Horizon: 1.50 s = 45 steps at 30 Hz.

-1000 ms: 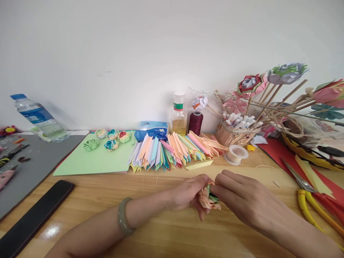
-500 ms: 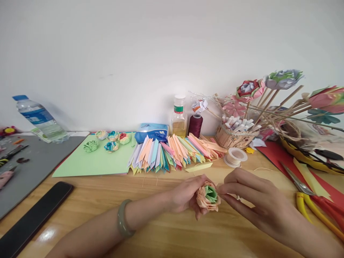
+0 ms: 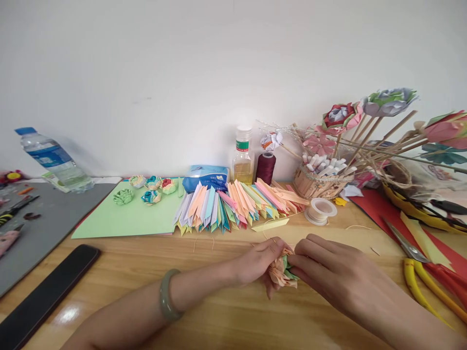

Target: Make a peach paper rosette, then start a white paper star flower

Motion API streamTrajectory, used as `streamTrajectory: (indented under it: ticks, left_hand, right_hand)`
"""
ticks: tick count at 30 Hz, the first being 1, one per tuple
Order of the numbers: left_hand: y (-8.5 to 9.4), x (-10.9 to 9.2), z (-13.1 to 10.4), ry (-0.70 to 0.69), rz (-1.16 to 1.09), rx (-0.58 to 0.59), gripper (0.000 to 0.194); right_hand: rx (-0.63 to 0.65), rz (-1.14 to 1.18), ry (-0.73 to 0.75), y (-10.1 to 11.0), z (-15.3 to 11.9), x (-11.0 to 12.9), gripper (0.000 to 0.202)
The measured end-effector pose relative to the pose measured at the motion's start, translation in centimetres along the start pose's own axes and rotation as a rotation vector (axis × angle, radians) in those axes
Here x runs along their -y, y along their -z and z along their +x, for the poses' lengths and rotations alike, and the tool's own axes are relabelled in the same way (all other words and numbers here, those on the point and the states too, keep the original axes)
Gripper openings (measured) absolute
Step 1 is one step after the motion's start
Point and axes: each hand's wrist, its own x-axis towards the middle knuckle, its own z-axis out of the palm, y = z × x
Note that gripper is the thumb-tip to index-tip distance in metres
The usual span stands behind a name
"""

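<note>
A folded paper flower point(image 3: 281, 273), peach outside and green at the centre, is held above the wooden table. My left hand point(image 3: 260, 262) grips it from the left, thumb on top and fingers curled beneath. My right hand point(image 3: 326, 270) is closed over its right side, the fingertips pressed to the petals and green centre. That hand covers part of the flower. Behind the hands stand fanned folded paper strips point(image 3: 211, 206) in many colours and a spool of thin cord point(image 3: 321, 212).
Several small paper flowers point(image 3: 151, 197) rest on green sheets point(image 3: 120, 223). Scissors point(image 3: 412, 257) lie at right, near a basket of paper flowers point(image 3: 321, 183). A dark flat case point(image 3: 47, 296) and a leaning water bottle point(image 3: 54, 160) are at left. Purple thread point(image 3: 265, 169) stands by the wall.
My right hand has moved left onto the flower; its fingertips were just at the flower's right edge before. The flower has turned, so its green centre now faces further right.
</note>
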Motion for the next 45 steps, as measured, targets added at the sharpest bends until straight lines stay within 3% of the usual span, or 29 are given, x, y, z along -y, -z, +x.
streamTrajectory:
  ticks: [4, 10, 19, 30, 35, 45]
  left_hand:
    - [-0.12, -0.12, 0.00, -0.004, -0.018, -0.011, 0.061]
    - [-0.17, -0.20, 0.02, -0.009, -0.054, -0.015, 0.062]
    - [-0.15, -0.39, -0.07, -0.022, -0.022, -0.013, 0.059]
    - [-0.19, -0.57, -0.22, -0.054, -0.010, -0.005, 0.048]
    - [-0.13, -0.44, -0.12, -0.047, -0.055, -0.004, 0.058]
    - [-0.15, -0.19, -0.03, -0.056, -0.066, -0.006, 0.060]
  right_hand:
    - [-0.010, 0.001, -0.003, -0.04, -0.07, 0.09, 0.037]
    - [-0.025, 0.013, -0.059, -0.50, -0.40, -0.29, 0.027]
    - [-0.055, -0.075, -0.028, -0.23, -0.24, -0.23, 0.023]
    - [-0.109, 0.002, 0.003, -0.52, -0.59, 0.07, 0.039]
    - [-0.128, -0.058, 0.020, -0.24, -0.60, 0.10, 0.040]
    - [-0.126, -0.033, 0.046, 0.02, -0.65, -0.11, 0.037]
